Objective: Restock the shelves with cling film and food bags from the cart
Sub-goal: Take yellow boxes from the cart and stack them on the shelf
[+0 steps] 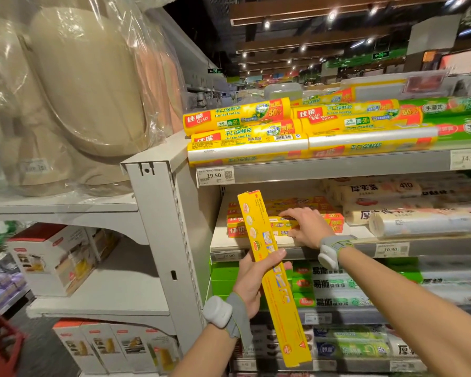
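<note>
1. Closest in, the left grip (252, 278) is grasping a long yellow cling film box (286, 317) around its middle, thumb across the front. The box is tilting, with its upper end rising in front of the middle shelf (223, 240) and its lower end hanging down before the lower shelves. A grey wrist strap (220, 312) is sitting on that wrist.
2. Far left, beige bins (87, 77) in clear plastic wrap are standing on a high side shelf, and white boxed goods (52, 259) are sitting on the shelf beneath.
3. Right of the grey shelf post (158, 219), yellow food bag rolls (242, 123) are lying stacked on the top shelf, above a price tag (214, 176) reading 19.50.
4. Red-and-yellow boxes (237, 227) are lying stacked at the left end of the middle shelf, just behind the tilted box.
5. The right grip (303, 227) is released, its straight fingers resting on the top and front of those stacked boxes.
6. Further right, pale rolls (419, 224) are lying on the same shelf.
</note>
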### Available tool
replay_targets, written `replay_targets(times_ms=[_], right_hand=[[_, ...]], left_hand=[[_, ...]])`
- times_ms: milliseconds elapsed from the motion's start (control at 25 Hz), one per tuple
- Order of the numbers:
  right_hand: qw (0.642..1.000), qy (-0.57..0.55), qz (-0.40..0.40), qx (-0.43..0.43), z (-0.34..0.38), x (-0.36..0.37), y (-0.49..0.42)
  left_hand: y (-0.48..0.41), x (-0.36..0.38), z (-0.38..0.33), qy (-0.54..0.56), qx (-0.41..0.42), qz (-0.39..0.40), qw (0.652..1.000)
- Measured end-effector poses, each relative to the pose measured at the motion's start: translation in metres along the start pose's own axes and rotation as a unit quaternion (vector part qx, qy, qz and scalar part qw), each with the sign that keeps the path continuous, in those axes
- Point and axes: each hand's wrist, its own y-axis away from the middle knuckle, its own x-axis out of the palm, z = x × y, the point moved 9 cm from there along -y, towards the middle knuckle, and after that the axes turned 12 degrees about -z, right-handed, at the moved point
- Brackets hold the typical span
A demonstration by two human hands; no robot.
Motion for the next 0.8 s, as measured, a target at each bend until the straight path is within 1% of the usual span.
replay_targets(times_ms=[240, 480, 800], right_hand=[[1.0, -0.001, 0.006, -0.003, 0.0091, 0.001, -0.0025], [0.999, 0.008, 0.011, 0.031, 0.0034, -0.0017, -0.0018], [1.0, 0.008, 0.012, 0.025, 0.0041, -0.0017, -0.0017]], left_hand=[[-0.001, 0.0014, 0.0026, -0.005, -0.004, 0.002, 1.0], [-0.0008, -0.0044, -0.0008, -0.008, 0.003, -0.002, 1.0], [0.0017, -0.0002, 0.0017, -0.015, 0.004, 0.011, 1.0]])
